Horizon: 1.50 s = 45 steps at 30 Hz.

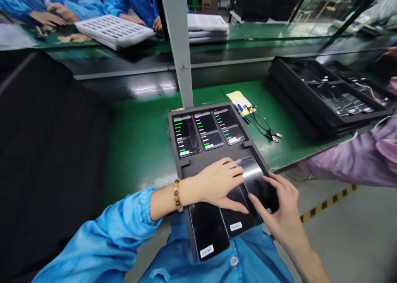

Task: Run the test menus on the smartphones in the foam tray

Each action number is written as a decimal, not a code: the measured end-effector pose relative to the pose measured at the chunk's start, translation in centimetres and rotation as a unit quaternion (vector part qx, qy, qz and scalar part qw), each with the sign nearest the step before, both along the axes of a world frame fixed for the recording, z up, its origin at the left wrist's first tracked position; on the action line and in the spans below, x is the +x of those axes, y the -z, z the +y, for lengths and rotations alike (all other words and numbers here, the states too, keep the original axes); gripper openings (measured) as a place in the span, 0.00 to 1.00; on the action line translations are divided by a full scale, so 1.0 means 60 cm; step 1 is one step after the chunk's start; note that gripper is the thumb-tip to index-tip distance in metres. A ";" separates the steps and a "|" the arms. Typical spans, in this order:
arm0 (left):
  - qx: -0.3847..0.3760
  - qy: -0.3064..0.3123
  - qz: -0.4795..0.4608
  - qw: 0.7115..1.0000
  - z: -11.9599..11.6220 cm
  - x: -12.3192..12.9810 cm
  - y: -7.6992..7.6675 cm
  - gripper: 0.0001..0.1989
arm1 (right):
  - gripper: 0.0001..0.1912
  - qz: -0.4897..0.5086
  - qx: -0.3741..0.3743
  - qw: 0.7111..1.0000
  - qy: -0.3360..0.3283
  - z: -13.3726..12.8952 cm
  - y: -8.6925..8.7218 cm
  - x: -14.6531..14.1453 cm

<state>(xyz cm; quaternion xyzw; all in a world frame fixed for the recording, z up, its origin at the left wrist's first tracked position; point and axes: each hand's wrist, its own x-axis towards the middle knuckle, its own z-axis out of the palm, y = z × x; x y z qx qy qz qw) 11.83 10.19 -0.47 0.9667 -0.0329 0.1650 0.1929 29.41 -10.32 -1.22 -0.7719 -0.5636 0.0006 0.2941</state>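
Observation:
A black foam tray (198,163) of smartphones reaches over the bench edge above my lap. In its far row, three phones (208,130) show lit screens with white and green text. The near row holds three dark-screened phones, two with white labels showing near their lower ends. My left hand (218,183) lies over the middle near phone (237,210), thumb stretched out and fingers reaching the edge of the right one. My right hand (282,200) spans that right near phone (256,179), thumb at its left edge and fingers at its right.
A yellow paper (240,100), a pen and short black cables (263,128) lie beyond the tray. More black trays with phones (344,101) stand at right, beside a co-worker's sleeve (347,159). A grey post (178,47) rises behind. White trays (114,30) and co-workers' hands occupy the opposite bench.

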 end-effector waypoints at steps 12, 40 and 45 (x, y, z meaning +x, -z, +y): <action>-0.041 -0.082 0.091 0.992 -0.014 -0.134 -0.035 0.16 | 0.32 -0.044 -0.113 0.980 -0.160 0.025 -0.019 -0.102; -0.033 -0.126 0.107 0.986 -0.050 -0.133 -0.008 0.13 | 0.29 -0.016 -0.034 0.988 -0.148 0.070 -0.041 -0.041; -0.015 -0.111 0.090 0.990 -0.050 -0.138 -0.002 0.13 | 0.24 0.036 0.005 0.994 -0.098 0.024 -0.038 0.066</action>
